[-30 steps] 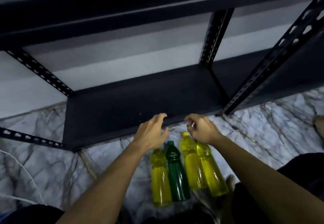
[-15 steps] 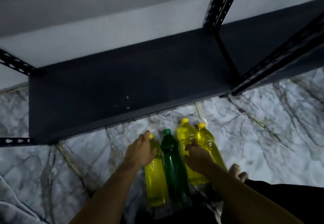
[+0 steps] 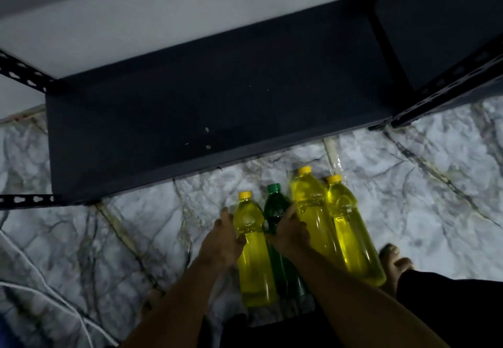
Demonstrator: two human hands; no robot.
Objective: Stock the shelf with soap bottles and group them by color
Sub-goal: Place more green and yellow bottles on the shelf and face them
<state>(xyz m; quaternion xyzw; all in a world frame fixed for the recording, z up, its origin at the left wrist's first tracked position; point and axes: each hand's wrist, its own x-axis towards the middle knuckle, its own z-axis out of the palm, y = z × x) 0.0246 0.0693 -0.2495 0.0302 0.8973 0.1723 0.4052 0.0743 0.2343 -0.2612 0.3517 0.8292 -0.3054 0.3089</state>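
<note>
Three yellow soap bottles and one green one lie side by side on the marble floor in front of the shelf. My left hand point(image 3: 220, 241) grips the left yellow bottle point(image 3: 254, 260) at its shoulder. My right hand point(image 3: 291, 234) lies over the middle of the green bottle point(image 3: 275, 206), its fingers curled round it. The middle yellow bottle point(image 3: 310, 211) and the right yellow bottle point(image 3: 351, 236) lie untouched just right of that hand. The black shelf board point(image 3: 217, 102) holds no bottles.
Perforated black uprights point(image 3: 449, 81) stand at the shelf's right, and a rail point(image 3: 27, 199) runs at the left. A white cable point(image 3: 40, 279) crosses the floor at the left. My bare foot point(image 3: 394, 260) is beside the right bottle. Crumpled clear wrap point(image 3: 337, 162) lies behind the bottles.
Both hands dropped from the shelf's front edge down onto the bottles. The left closed on the left yellow bottle; the right shifted from the middle yellow bottle to the green one.
</note>
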